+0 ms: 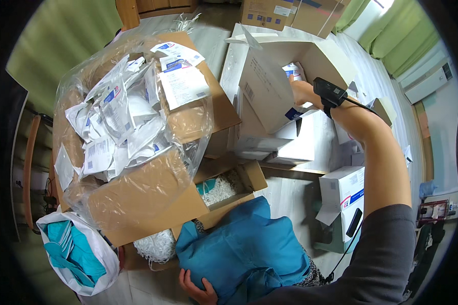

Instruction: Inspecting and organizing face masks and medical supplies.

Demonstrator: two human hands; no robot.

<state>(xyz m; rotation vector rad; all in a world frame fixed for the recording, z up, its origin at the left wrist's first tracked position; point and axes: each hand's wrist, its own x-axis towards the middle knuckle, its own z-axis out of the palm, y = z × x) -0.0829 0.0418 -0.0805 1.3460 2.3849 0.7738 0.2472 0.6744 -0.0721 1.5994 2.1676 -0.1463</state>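
My right hand (304, 92) reaches into a tall white carton (265, 84) at the upper middle, its fingers partly hidden. They close on a white packet with blue print (293, 70), which stands up at the fingertips inside the carton. A small black device is strapped to that wrist. My left hand (198, 290) lies with its fingers apart on the blue cloth (239, 249) spread over my lap. To the left, a big brown box (142, 201) lined with clear plastic holds a heap of white printed packets (117, 114).
Between the boxes sits a smaller carton (258, 175) of white shredded filler. A white bag (107, 259) with folded teal pieces stands at lower left. Small white boxes (341, 188) are at the right. Brown cartons (269, 14) stand at the back. A black cable runs along my right arm.
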